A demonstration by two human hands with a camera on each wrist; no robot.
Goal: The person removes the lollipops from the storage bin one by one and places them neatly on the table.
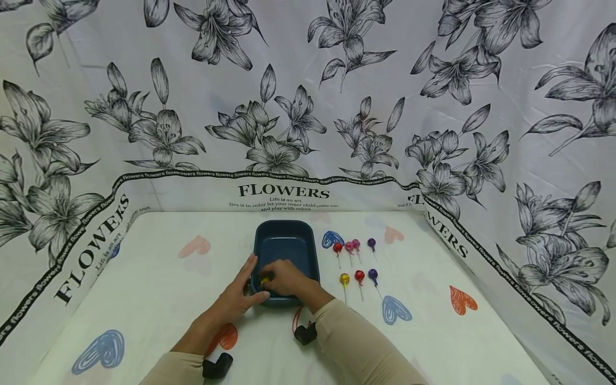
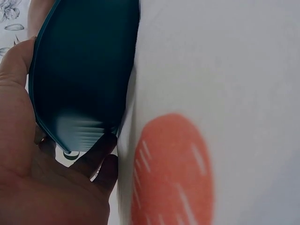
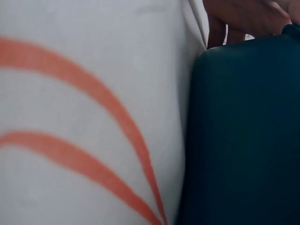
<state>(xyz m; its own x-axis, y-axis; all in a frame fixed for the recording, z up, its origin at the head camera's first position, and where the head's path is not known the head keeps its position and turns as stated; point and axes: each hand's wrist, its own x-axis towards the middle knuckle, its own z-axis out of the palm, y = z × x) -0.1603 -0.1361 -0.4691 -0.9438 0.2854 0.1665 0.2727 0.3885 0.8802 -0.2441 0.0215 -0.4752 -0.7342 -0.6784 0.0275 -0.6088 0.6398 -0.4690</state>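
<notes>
A dark blue rectangular tub (image 1: 285,229) stands on the table. My left hand (image 1: 237,295) holds its near left corner, thumb at the rim; in the left wrist view its fingers lie along the tub's outer wall (image 2: 84,70). My right hand (image 1: 287,278) reaches down inside the tub, fingers curled around a yellow lollipop (image 1: 265,279) that is mostly hidden by them. In the right wrist view only the tub's outer side (image 3: 243,131) and part of the left hand (image 3: 248,18) show; the right hand's fingers are out of sight.
Right of the tub lie lollipops in two rows. The far row has a red one (image 1: 338,248), two pink ones (image 1: 349,247) and a purple one (image 1: 371,243). Nearer are a yellow one (image 1: 344,279), a red one (image 1: 359,275) and a purple one (image 1: 372,274). A flower-printed cloth (image 1: 284,139) hangs behind.
</notes>
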